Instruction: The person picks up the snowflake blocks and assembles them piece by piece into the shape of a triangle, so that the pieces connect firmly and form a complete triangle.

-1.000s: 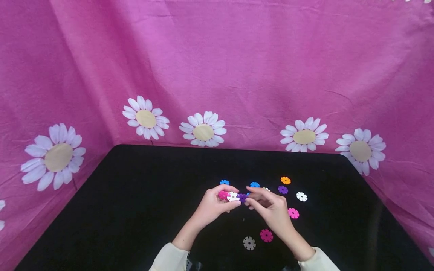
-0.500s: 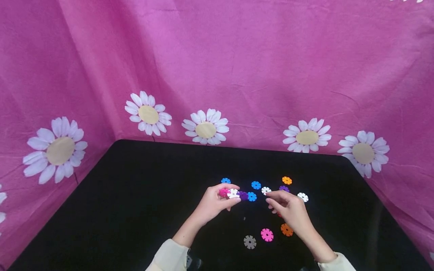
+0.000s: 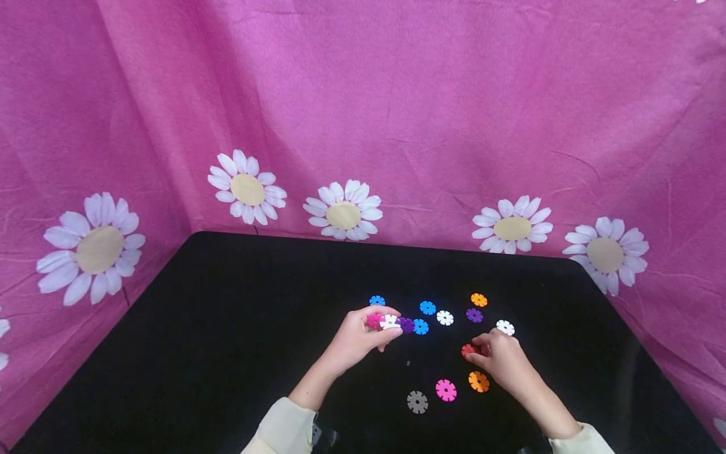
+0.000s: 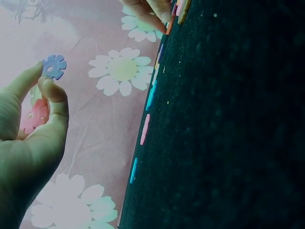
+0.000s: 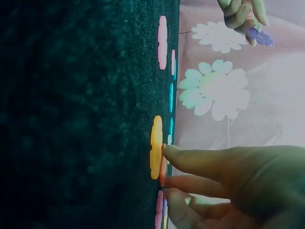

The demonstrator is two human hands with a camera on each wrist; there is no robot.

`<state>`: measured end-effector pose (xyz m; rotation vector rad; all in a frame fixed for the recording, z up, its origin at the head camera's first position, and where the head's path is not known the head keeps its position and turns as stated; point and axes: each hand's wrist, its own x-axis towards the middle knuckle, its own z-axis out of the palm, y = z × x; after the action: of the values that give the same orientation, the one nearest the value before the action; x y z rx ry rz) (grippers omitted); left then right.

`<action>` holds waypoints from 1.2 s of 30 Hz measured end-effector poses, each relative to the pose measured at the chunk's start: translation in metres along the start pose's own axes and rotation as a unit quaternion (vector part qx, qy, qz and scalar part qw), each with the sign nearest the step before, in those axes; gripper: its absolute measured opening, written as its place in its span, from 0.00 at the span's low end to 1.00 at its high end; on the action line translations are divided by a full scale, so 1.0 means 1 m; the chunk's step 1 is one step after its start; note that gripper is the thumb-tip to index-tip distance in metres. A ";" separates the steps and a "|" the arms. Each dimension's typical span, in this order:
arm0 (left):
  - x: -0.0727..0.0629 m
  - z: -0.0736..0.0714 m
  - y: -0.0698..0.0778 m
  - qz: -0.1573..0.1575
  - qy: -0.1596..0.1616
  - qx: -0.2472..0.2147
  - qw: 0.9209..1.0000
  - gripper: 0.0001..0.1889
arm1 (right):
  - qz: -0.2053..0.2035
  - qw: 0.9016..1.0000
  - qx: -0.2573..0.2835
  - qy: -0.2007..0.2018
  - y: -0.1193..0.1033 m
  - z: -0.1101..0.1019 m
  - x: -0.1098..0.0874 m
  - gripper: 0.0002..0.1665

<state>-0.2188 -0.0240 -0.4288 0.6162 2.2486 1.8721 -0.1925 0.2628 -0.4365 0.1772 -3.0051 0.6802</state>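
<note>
In the head view my left hand [image 3: 354, 340] grips a short row of joined notched plastic discs between thumb and fingers: pink [image 3: 374, 321], white [image 3: 389, 323] and purple [image 3: 405, 325]. The left wrist view shows the purple disc [image 4: 55, 67] sticking out past the fingertips, the row held up off the table. Over to the right, my right hand [image 3: 501, 359] is down at the tabletop, thumb and fingers pinching a red notched disc [image 3: 468, 350]. From the right wrist view, the red disc [image 5: 163, 167] stands edge-on between the fingertips, partly covered by them.
Loose discs lie on the black table [image 3: 255, 328]: blue [image 3: 420, 326], white [image 3: 445, 318], purple [image 3: 474, 315] and orange [image 3: 479, 299] behind; grey [image 3: 417, 402], pink [image 3: 445, 390] and orange [image 3: 479, 381] nearer. A pink flowered cloth [image 3: 397, 126] hangs behind the table.
My right hand has left the purple end of the row, moving right and nearer to the red disc, which it now pinches. The left hand keeps its hold almost in place.
</note>
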 end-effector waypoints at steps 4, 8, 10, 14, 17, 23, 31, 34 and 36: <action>0.000 0.000 0.000 0.003 0.001 0.003 1.000 0.16 | -0.002 1.000 -0.003 0.001 0.000 0.001 0.000 0.12; 0.000 0.000 -0.001 -0.002 0.001 0.008 1.000 0.15 | 0.003 1.000 0.023 0.006 -0.003 0.000 -0.001 0.10; 0.000 0.000 0.000 -0.004 -0.001 0.010 1.000 0.16 | 0.001 0.999 0.044 0.010 -0.005 0.000 -0.003 0.09; 0.000 0.001 0.000 -0.007 -0.003 0.012 1.000 0.16 | 0.010 0.995 0.096 0.031 -0.010 -0.001 -0.006 0.11; 0.000 0.001 0.000 -0.006 -0.003 0.018 1.000 0.16 | 0.022 0.986 0.152 0.058 -0.016 -0.003 -0.007 0.15; 0.000 0.001 -0.001 -0.007 -0.002 0.030 1.000 0.18 | 0.025 0.963 0.255 0.089 -0.029 -0.006 -0.008 0.17; 0.001 0.002 -0.002 -0.010 -0.003 0.036 0.999 0.19 | 0.055 0.937 0.337 0.078 -0.044 0.001 -0.009 0.20; 0.000 0.003 -0.002 -0.012 -0.005 0.038 0.999 0.19 | 0.058 0.930 0.355 0.076 -0.050 0.004 -0.009 0.20; 0.000 0.003 -0.002 -0.015 -0.005 0.040 0.999 0.19 | 0.062 0.924 0.369 0.074 -0.054 0.006 -0.009 0.20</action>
<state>-0.2184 -0.0214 -0.4310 0.5984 2.3232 1.7683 -0.1768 0.2131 -0.4194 -0.0401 -2.4773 1.7189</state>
